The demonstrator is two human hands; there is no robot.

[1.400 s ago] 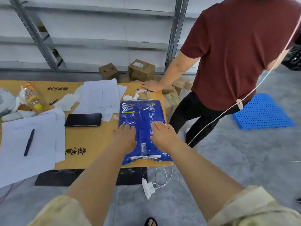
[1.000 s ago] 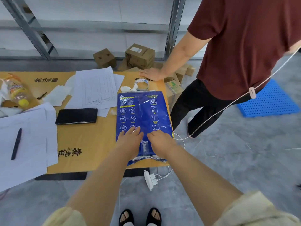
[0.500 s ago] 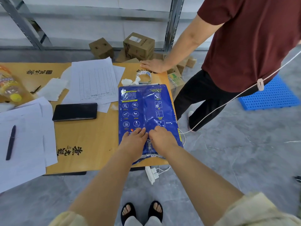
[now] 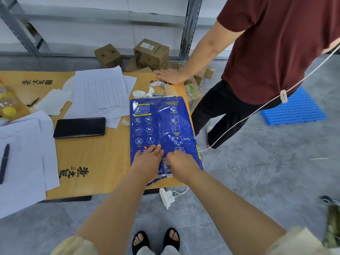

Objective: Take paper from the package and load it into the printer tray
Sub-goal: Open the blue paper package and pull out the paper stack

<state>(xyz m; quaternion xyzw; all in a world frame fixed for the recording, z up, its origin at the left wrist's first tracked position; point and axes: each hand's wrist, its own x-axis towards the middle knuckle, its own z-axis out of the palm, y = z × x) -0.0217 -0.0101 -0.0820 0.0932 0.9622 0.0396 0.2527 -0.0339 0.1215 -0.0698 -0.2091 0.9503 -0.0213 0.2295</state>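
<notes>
Wooden tabletop (image 4: 103, 159) over a grey floor carries a sealed blue paper package (image 4: 160, 126), lying flat at the right edge; its contents cannot be seen. Both hands rest on its near end. Left hand (image 4: 147, 161) lies open, fingers flat on the wrapper. Right hand (image 4: 181, 162) touches the centre seam just beside it, fingers curled; its grip cannot be judged. Left of the hands lies a black phone (image 4: 79, 127).

Storeroom/warehouse-type space, w/ a makeshift desk (image 4: 95, 162): metal racking (image 4: 189, 28) is seen behind, cardboard boxes (image 4: 150, 52) are piled on bare concrete floor (image 4: 257, 181), printed forms (image 4: 103, 92) are spread toward the desk's far edge.
</notes>
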